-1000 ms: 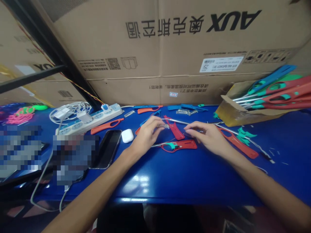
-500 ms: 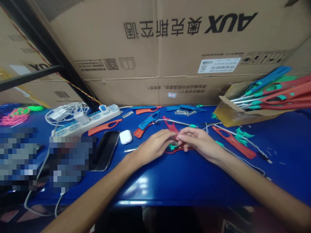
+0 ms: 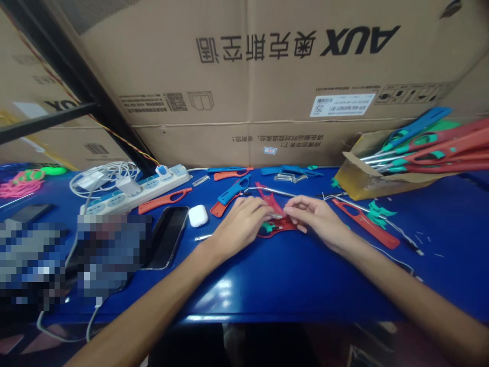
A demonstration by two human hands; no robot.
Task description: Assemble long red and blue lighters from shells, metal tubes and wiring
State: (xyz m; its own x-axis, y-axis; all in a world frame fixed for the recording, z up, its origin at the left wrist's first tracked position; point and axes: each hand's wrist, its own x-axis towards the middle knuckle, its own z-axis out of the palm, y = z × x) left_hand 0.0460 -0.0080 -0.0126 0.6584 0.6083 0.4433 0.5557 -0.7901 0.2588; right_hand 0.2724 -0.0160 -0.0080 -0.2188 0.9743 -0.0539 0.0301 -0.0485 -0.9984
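Note:
My left hand (image 3: pixel 240 221) and my right hand (image 3: pixel 314 218) meet over a red plastic handle piece (image 3: pixel 278 228) with a teal trigger part that lies on the blue table (image 3: pixel 290 285). The fingers of both hands are curled and pinch something small at the handle's top. What sits between the fingertips is too small to name. A thin metal rod (image 3: pixel 202 237) sticks out to the left from under my left hand.
Loose red and blue handles (image 3: pixel 231 193) lie behind the hands. A cardboard box (image 3: pixel 359 178) of finished tools stands at right. A phone (image 3: pixel 167 235), a white earbud case (image 3: pixel 197 215) and a power strip (image 3: pixel 133 193) lie to the left. Big cartons form the back wall.
Both hands came together from apart onto the red handle piece. Over the last half second they shifted slightly away from me with it.

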